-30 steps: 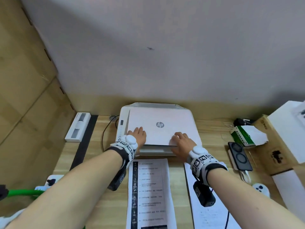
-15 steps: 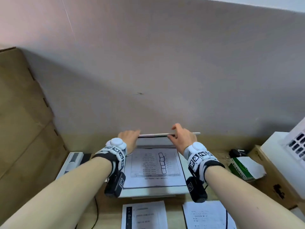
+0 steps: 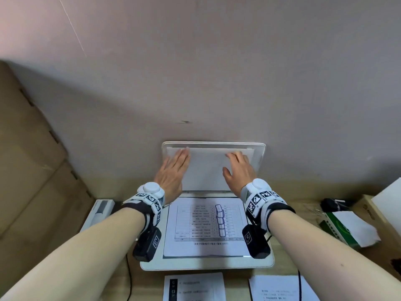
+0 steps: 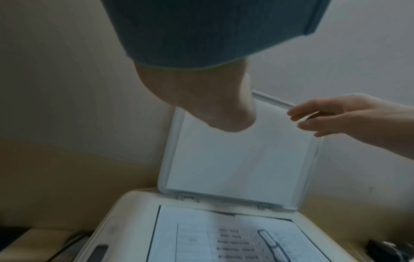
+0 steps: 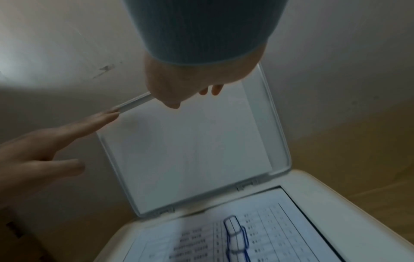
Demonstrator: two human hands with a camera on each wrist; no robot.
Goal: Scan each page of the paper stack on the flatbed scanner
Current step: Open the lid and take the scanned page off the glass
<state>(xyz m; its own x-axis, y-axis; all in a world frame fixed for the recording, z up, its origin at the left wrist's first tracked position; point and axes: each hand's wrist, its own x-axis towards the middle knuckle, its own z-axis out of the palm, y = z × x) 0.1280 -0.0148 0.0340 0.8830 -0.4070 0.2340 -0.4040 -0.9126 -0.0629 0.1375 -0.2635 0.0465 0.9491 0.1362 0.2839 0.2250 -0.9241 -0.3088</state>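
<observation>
The white flatbed scanner (image 3: 206,265) stands on the wooden desk with its lid (image 3: 206,170) raised upright near the wall. A printed page (image 3: 208,224) with a table lies face up on the glass. My left hand (image 3: 173,168) rests flat with straight fingers on the lid's white underside at its left side. My right hand (image 3: 238,166) touches the underside at the right, fingers spread and relaxed. The left wrist view shows the lid (image 4: 237,159), the page (image 4: 224,239) and my right hand (image 4: 336,117). In the right wrist view are the lid (image 5: 190,150) and my left hand (image 5: 56,140).
Two printed sheets lie before the scanner, one in the middle (image 3: 194,287) and one to the right (image 3: 280,288). A white oblong device (image 3: 101,210) sits left. A green-and-white box (image 3: 347,227), a black item (image 3: 332,204) and cartons stand right. Cardboard panels (image 3: 32,170) line the left.
The lid was down one second ago, half raised half a second ago, and now stands upright. Both hands went from gripping its front edge to lying flat on its underside.
</observation>
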